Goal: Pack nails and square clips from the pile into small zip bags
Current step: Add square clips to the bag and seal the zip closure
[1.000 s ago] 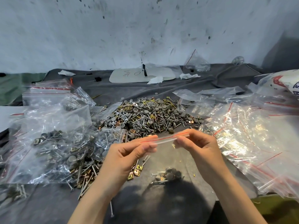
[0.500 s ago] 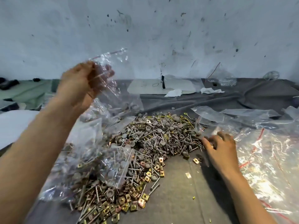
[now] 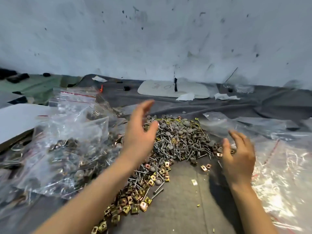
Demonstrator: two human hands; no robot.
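Head view showed the left hand (image 3: 140, 134) raised over the left edge of the pile (image 3: 182, 141), fingers straight and together, a little blurred, holding nothing. The right hand (image 3: 238, 159) hovered at the pile's right edge, fingers spread and loosely bent, also holding nothing; whether it touched the nails I could not tell. Nails (image 3: 179, 146) lay heaped on the grey cloth (image 3: 177, 208), with square clips (image 3: 133, 200) trailing from them towards the near left. Filled bags (image 3: 67, 149) lay left of the pile, and empty bags (image 3: 283, 174) lay right of it.
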